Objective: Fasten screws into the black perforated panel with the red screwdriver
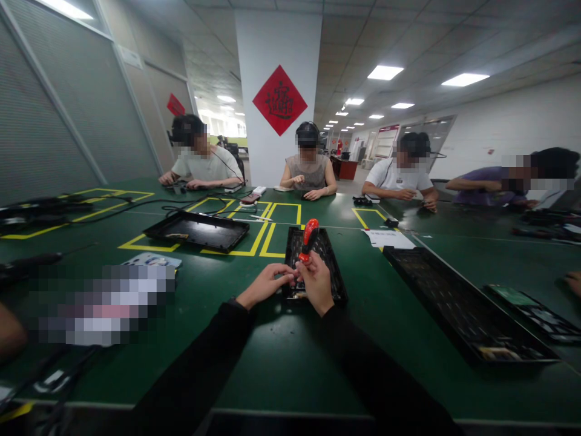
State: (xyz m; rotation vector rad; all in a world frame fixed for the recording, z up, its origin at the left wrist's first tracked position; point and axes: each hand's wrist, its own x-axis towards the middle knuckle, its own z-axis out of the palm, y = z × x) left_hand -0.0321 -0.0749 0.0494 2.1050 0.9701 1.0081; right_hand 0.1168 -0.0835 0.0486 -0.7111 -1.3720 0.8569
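A screwdriver (pixel 311 232) with a red and black handle stands nearly upright, handle end up, in the fingers of my right hand (pixel 319 283). Below it lies a shallow black plastic housing (pixel 336 280) with a ribbed inside. My left hand (pixel 267 284) reaches in from the left, its fingers drawn together beside the lower end of the handle. Whatever those fingertips pinch, if anything, is hidden. The screwdriver's tip is out of sight behind my hands. Small light-coloured parts (pixel 297 295) show at the housing's near end.
On the green table (pixel 281 369), another black housing (pixel 200 231) lies far left and a longer one (pixel 454 297) lies right. A green circuit board (pixel 512 295) is beyond that. A paper sheet (pixel 389 238), cables (pixel 122 203) and a dark tool (pixel 27 266) lie around. Several people sit around the table.
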